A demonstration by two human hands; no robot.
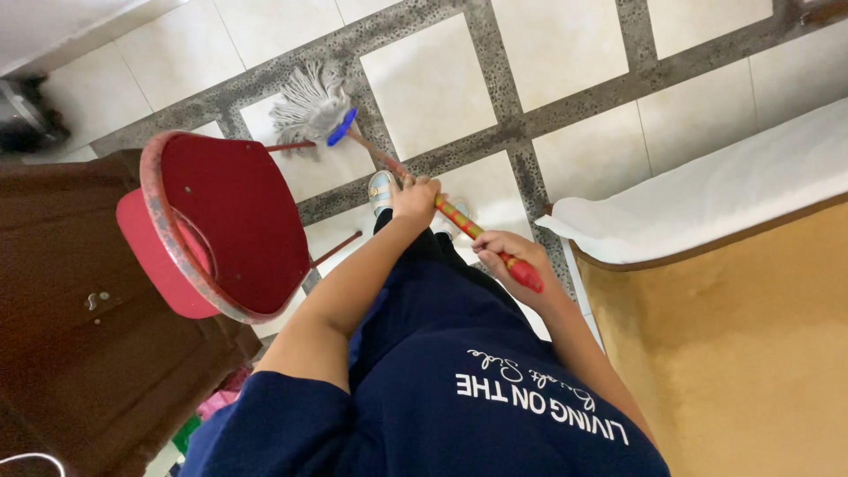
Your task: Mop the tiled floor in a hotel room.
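I hold a mop with both hands over a tiled floor point(424, 79). Its grey string head point(305, 106) rests on a cream tile beside a red chair, with a blue collar point(342, 126) joining it to a striped red and yellow handle point(459, 216). My left hand point(415, 199) grips the handle midway. Close to my body, my right hand point(512, 256) grips the upper end by its red cap point(528, 278). One light-coloured shoe point(382, 188) shows just beyond my left hand.
A red chair point(221, 221) with thin metal legs stands at the left, close to the mop head. Beside it is a dark wooden cabinet point(71, 336). A white-covered mattress on a tan base point(724, 185) fills the right side.
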